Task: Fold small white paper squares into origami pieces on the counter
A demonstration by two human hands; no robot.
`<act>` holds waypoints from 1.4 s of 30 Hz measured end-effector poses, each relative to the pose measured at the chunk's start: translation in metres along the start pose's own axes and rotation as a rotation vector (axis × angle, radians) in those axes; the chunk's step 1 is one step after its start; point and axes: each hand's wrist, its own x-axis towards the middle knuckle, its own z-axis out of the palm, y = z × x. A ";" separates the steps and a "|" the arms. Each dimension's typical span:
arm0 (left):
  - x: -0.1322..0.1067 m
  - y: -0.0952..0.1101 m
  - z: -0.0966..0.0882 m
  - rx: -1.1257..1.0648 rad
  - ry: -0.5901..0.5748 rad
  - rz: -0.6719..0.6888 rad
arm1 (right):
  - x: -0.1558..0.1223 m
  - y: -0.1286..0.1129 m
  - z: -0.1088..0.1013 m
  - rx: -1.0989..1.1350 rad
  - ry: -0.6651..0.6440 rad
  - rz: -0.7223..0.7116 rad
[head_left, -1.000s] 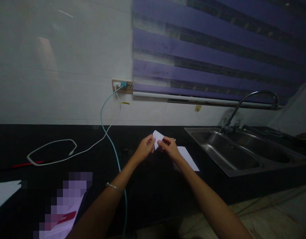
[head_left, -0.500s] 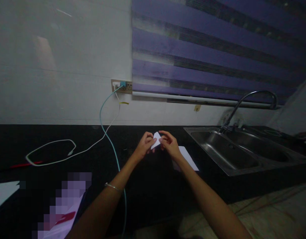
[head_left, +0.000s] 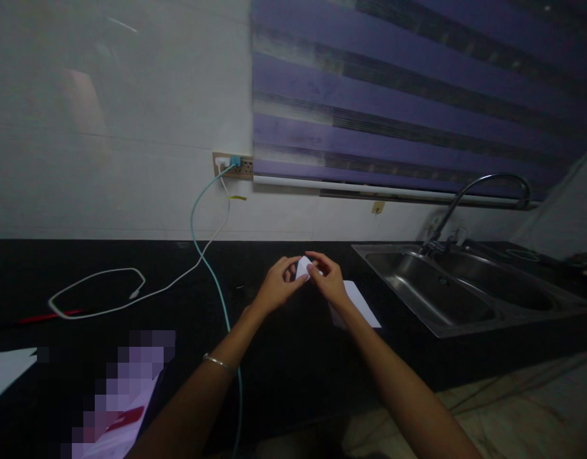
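A small white folded paper (head_left: pixel 302 268), mostly hidden by fingers, sits pinched between the left hand (head_left: pixel 275 288) and right hand (head_left: pixel 330 281) above the black countertop (head_left: pixel 283 357); a white sheet (head_left: pixel 357 305) lies just under the right wrist; a teal cable (head_left: pixel 211 268) and white cable (head_left: pixel 97 293) trail left; a steel sink (head_left: pixel 446 296) stands right, under purple blinds (head_left: pixel 393 95).

Black countertop (head_left: pixel 283 357): white cable (head_left: pixel 102 271) looped centre left, teal cable (head_left: pixel 220 293) crossing centre, white sheet (head_left: pixel 360 306) right of centre, steel sink (head_left: pixel 431 299) inset at right.
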 end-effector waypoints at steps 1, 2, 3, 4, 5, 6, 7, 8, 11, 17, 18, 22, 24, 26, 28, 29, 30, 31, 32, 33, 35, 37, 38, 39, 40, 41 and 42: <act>0.000 0.000 0.001 -0.021 -0.007 -0.022 | 0.000 0.000 0.000 -0.012 0.006 -0.002; -0.001 -0.001 0.003 -0.043 -0.014 -0.043 | 0.000 0.000 0.000 -0.020 0.008 -0.005; -0.001 -0.002 0.005 -0.068 -0.019 -0.062 | 0.000 0.000 0.000 -0.026 0.007 -0.006; -0.001 -0.004 0.006 -0.098 -0.021 -0.080 | 0.000 0.000 0.001 -0.029 0.006 -0.007; 0.000 -0.006 0.008 -0.138 -0.018 -0.098 | 0.000 0.000 0.001 -0.034 0.004 -0.009; 0.000 -0.007 0.009 -0.185 -0.015 -0.111 | -0.001 0.000 0.001 -0.039 0.002 -0.011; 0.000 -0.008 0.011 -0.234 -0.015 -0.119 | -0.001 -0.001 0.002 -0.044 0.001 -0.013; 0.001 -0.009 0.012 -0.284 -0.017 -0.127 | -0.001 -0.001 0.002 -0.048 0.002 -0.014; 0.002 -0.009 0.012 -0.432 -0.029 -0.164 | -0.002 -0.003 0.003 -0.006 -0.005 0.011; 0.004 -0.006 0.002 -0.740 -0.011 -0.312 | 0.000 -0.002 0.005 0.435 -0.126 0.284; 0.005 -0.006 0.000 -0.778 0.007 -0.321 | -0.001 -0.003 0.005 0.514 -0.154 0.329; 0.004 -0.001 -0.007 -0.888 0.035 -0.339 | -0.005 -0.007 0.009 0.688 -0.301 0.434; 0.003 0.002 -0.009 -0.909 0.020 -0.340 | -0.008 -0.008 0.010 0.700 -0.341 0.435; 0.002 0.003 -0.011 -0.913 -0.008 -0.351 | -0.010 -0.008 0.012 0.700 -0.341 0.417; 0.002 0.003 -0.012 -0.903 -0.032 -0.364 | -0.011 -0.008 0.013 0.705 -0.322 0.393; 0.003 0.003 -0.012 -0.897 -0.042 -0.368 | -0.011 -0.007 0.013 0.706 -0.313 0.380; 0.003 0.002 -0.012 -0.891 -0.048 -0.367 | -0.010 -0.007 0.013 0.704 -0.303 0.368; 0.004 0.001 -0.012 -0.889 -0.047 -0.361 | -0.010 -0.007 0.013 0.698 -0.294 0.358; 0.005 0.000 -0.012 -0.888 -0.043 -0.351 | -0.010 -0.006 0.012 0.690 -0.286 0.355; 0.005 -0.001 -0.012 -0.890 -0.043 -0.340 | -0.010 -0.006 0.012 0.680 -0.280 0.358; 0.006 -0.002 -0.012 -0.892 -0.052 -0.323 | -0.010 -0.005 0.012 0.658 -0.277 0.382; 0.005 -0.001 -0.012 -0.887 -0.078 -0.326 | -0.011 -0.004 0.012 0.639 -0.291 0.425; 0.005 0.000 -0.012 -0.878 -0.091 -0.335 | -0.011 -0.004 0.012 0.637 -0.299 0.445; 0.004 0.001 -0.013 -0.868 -0.097 -0.346 | -0.012 -0.003 0.012 0.642 -0.311 0.461; 0.004 0.002 -0.013 -0.858 -0.101 -0.355 | -0.013 -0.003 0.012 0.653 -0.328 0.471; 0.003 0.004 -0.014 -0.851 -0.101 -0.359 | -0.013 -0.004 0.013 0.669 -0.346 0.477; 0.003 0.004 -0.015 -0.846 -0.100 -0.358 | -0.014 -0.004 0.013 0.687 -0.363 0.479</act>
